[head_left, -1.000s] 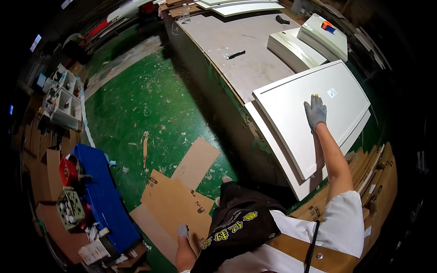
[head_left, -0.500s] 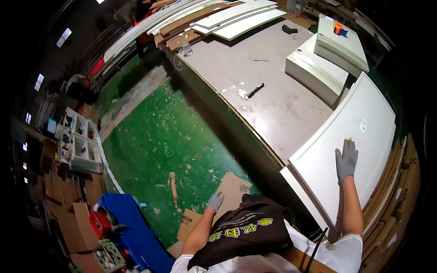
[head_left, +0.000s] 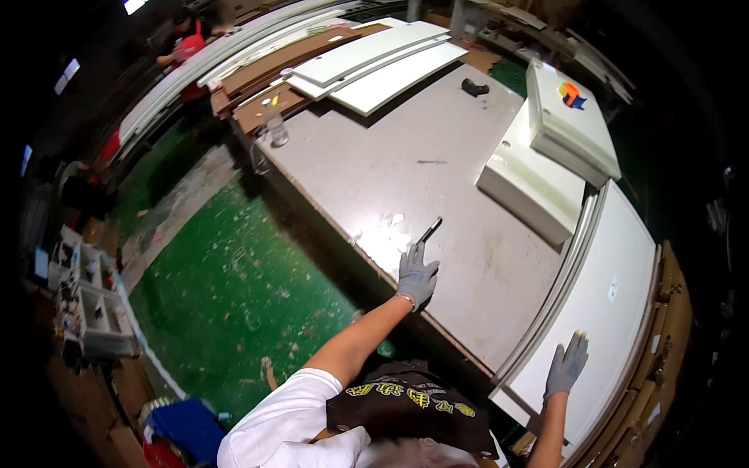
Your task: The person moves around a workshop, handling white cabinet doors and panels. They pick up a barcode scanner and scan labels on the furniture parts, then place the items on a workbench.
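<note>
My left hand (head_left: 417,279), in a grey glove, reaches over the near edge of the worktable (head_left: 460,187). Its fingers are stretched out, with the tips at the lower end of a slim black tool (head_left: 431,229), a marker or cutter by its shape. Whether they touch it I cannot tell. My right hand (head_left: 567,365), also gloved, lies flat with its fingers extended on a white panel (head_left: 601,312) that bears a small label. The panel leans along the table's right end. White scraps (head_left: 384,234) are scattered beside the black tool.
Stacked white panels (head_left: 538,179) stand on the table's right, with an orange-and-blue tape dispenser (head_left: 573,97) on top. More white boards (head_left: 374,62) and a clear bottle (head_left: 276,131) sit at the far end, near a black tool (head_left: 474,87). Another person (head_left: 187,51) is far left.
My left hand has risen from low over the green floor to the black tool on the table. The view has shifted; my right hand still rests on the panel.
</note>
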`<action>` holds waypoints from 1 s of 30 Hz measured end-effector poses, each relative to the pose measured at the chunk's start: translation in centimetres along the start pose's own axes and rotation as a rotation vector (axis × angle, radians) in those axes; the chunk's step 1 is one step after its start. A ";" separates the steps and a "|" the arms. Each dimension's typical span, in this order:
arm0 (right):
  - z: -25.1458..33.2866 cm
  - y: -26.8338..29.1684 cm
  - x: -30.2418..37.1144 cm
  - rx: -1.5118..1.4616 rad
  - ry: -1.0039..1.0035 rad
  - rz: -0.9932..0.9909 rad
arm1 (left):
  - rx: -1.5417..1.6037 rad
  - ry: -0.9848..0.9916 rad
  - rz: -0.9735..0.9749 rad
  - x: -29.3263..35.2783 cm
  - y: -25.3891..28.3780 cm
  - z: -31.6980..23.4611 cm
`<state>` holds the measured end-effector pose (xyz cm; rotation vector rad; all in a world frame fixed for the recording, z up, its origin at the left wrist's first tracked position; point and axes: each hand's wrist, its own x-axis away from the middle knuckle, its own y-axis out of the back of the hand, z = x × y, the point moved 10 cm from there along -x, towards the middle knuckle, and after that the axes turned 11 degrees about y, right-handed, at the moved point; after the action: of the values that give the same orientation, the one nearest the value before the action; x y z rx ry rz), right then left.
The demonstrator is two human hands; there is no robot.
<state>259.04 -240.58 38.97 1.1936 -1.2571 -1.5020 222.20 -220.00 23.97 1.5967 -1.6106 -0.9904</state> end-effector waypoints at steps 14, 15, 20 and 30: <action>0.2 -0.1 1.3 0.046 -0.237 -0.072 | -0.228 -0.055 0.082 -16.7 3.3 14.3; 0.5 -0.1 0.7 0.034 -0.244 -0.078 | -0.261 -0.025 0.058 -18.5 4.1 16.4; 1.2 0.2 1.0 -0.018 -0.307 -0.115 | -0.285 0.097 -0.103 -23.6 12.5 23.6; 24.0 0.0 -16.0 -0.464 0.032 -0.464 | -0.135 -0.282 -0.135 -32.6 19.2 27.1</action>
<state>238.99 -220.21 42.72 1.2277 -0.5713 -1.9632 190.50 -186.27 28.88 1.5424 -1.5938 -1.4186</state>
